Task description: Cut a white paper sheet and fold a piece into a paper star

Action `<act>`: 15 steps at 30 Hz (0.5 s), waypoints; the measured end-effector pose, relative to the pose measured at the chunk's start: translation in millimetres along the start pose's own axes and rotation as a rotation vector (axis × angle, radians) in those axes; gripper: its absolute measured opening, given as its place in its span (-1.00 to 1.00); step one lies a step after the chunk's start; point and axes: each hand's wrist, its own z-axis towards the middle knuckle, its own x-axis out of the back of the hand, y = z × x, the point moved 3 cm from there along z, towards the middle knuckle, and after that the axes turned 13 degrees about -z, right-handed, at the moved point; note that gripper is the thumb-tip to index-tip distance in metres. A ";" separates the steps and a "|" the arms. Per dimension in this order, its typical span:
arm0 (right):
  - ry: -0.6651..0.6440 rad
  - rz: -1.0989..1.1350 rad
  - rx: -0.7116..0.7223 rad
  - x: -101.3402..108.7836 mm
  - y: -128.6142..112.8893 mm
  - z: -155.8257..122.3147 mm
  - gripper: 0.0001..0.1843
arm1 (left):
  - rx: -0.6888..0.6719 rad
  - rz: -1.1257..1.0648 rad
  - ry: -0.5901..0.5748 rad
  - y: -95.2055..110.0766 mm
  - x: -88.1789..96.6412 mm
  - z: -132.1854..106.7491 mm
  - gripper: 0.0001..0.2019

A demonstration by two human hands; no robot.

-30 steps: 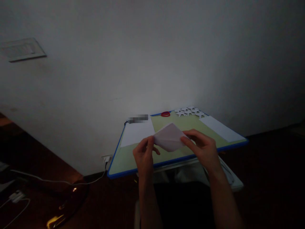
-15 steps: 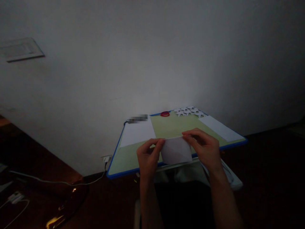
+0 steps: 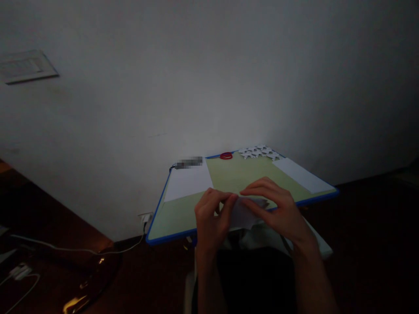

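A small white sheet of paper (image 3: 240,218) is held up over the near edge of the board-like table, bent and partly hidden behind my fingers. At its upper left edge, my left hand (image 3: 216,213) is closed, pinching the paper between thumb and fingers. On the other side, my right hand (image 3: 278,209) has its thumb across the near face of the paper. Its forefinger is stretched out above, and a gap shows between thumb and fingers. The fingertips of both hands are close together.
Several folded white paper pieces (image 3: 260,151) lie at the table's back right, beside red-handled scissors (image 3: 225,155). White sheets lie at left (image 3: 190,183) and right (image 3: 303,174). The table (image 3: 176,220) has a blue rim and stands against a wall. A cable (image 3: 81,250) runs along the floor.
The paper was spread flat between both hands and is now bent. My left hand moved right, and my right hand moved left and opened its pinch.
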 end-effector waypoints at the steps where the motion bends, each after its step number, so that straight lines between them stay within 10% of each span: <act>1: -0.004 -0.007 0.011 -0.9 -2.3 0.8 -0.90 | -0.012 0.001 -0.025 1.2 -2.0 0.0 -0.84; 15: -0.033 -0.099 0.087 2.2 -1.3 2.5 -0.82 | -0.099 0.061 -0.083 9.2 -1.6 -1.4 -0.78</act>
